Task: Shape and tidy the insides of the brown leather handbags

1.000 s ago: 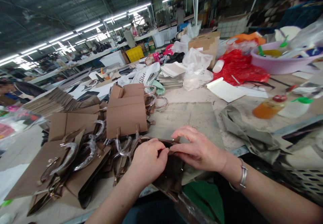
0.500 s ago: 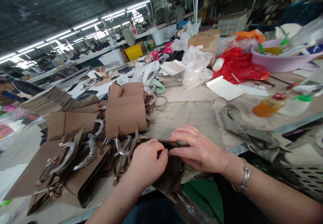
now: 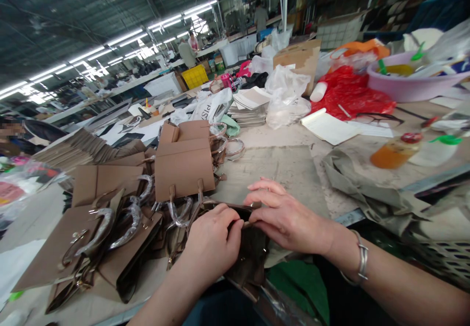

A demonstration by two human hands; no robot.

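Observation:
A brown handbag (image 3: pixel 251 255) hangs at the table's front edge, tilted, its opening between my two hands. My left hand (image 3: pixel 215 238) is closed, thumb and fingers pinching the bag's edge. Opposite it, my right hand (image 3: pixel 284 213) grips the rim, thumb and fingertips near my left thumb; a silver bracelet circles that wrist. The inside of the bag is dark and mostly hidden by my hands. Left of my hands lie several more brown handbags (image 3: pixel 183 167), with handles (image 3: pixel 127 223) wrapped in clear plastic and small metal fittings.
An orange-filled bottle (image 3: pixel 394 152), glasses (image 3: pixel 380 118), a notepad (image 3: pixel 330 126) and a red plastic bag (image 3: pixel 345 93) lie to the right, with a purple basin (image 3: pixel 411 83) behind. Grey cloth (image 3: pixel 362 189) drapes near the right edge. Stacked brown pieces (image 3: pixel 84 147) stand left; a person (image 3: pixel 11 135) is beyond them.
My right hand has shifted slightly along the bag's rim, its fingers bent a little differently. My left hand has moved slightly left. The view has shifted slightly.

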